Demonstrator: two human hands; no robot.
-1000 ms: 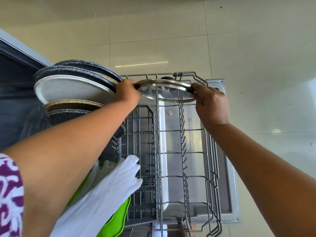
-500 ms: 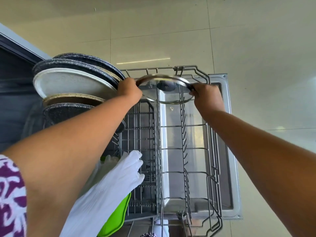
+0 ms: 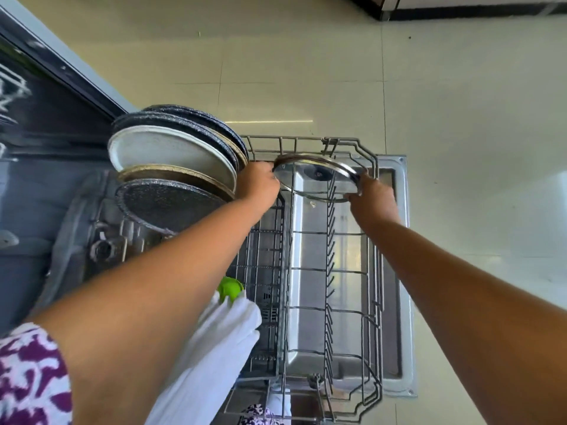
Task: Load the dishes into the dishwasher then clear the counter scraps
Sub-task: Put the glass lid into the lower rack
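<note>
A round glass pot lid [image 3: 316,176] with a metal rim and dark knob sits at the far end of the grey wire dishwasher rack [image 3: 372,271]. My left hand [image 3: 256,184] grips its left edge and my right hand [image 3: 372,194] grips its right edge. Several plates [image 3: 165,154], dark speckled and white, stand on edge in the rack's left part, just left of my left hand. The lid lies tilted among the rack's tines.
The rack is pulled out over the open steel dishwasher door [image 3: 395,302]. A white cloth [image 3: 221,342] and a green item [image 3: 230,288] lie at the rack's near left. Beige tiled floor [image 3: 460,118] surrounds the door; a dark cabinet front [image 3: 46,96] stands left.
The lid has sunk slightly lower into the far end of the rack, both hands still on its edges. The camera view shifted, showing more floor.
</note>
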